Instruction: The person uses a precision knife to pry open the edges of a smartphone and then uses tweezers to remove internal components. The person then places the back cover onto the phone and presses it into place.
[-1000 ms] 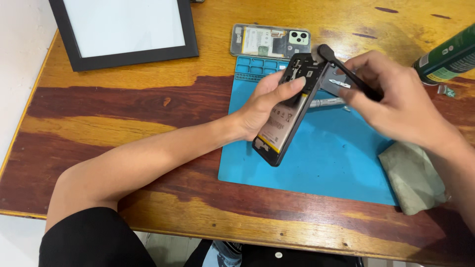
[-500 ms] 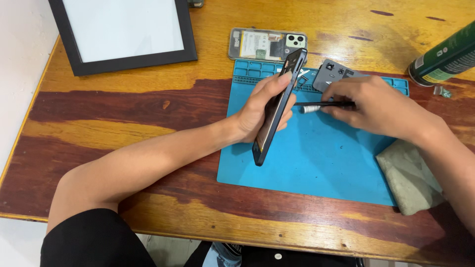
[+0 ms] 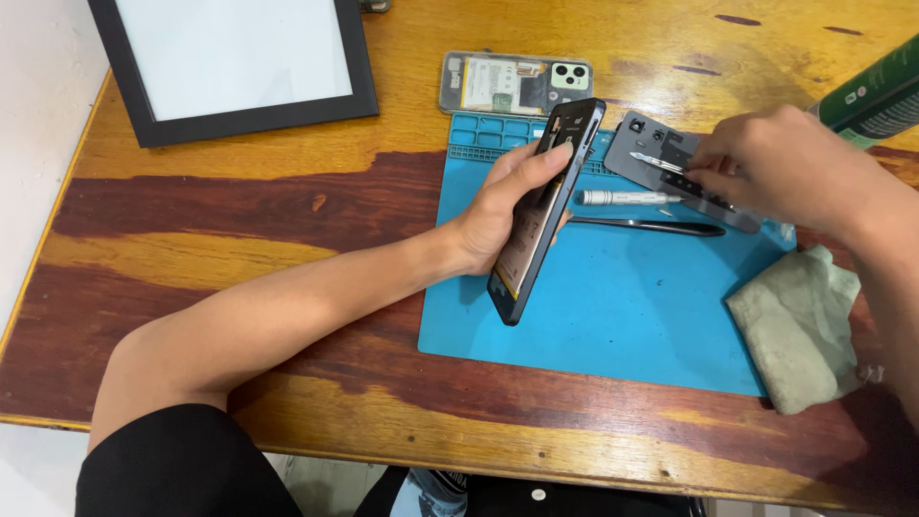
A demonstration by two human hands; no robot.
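Single head-worn view, angled steeply down onto worktop point(image 3: 239, 239), close range, both hands within frame, forearms entering from below.

The left forearm entered from the lower left of the frame and ran diagonally up toward the centre, bare below a black sleeve at the bottom edge. The left hand point(image 3: 503, 206) sat at centre frame, wrist slightly bent, fingers curled and closed around an object held on edge, thumb lying along its near face.

The right arm entered from the right edge, forearm bare. The right hand point(image 3: 780, 163) lay in the upper right of the frame, knuckles up, palm turned down, fingers point(image 3: 704, 172) bunched and pointing left in a pinching pose. The two hands were apart.
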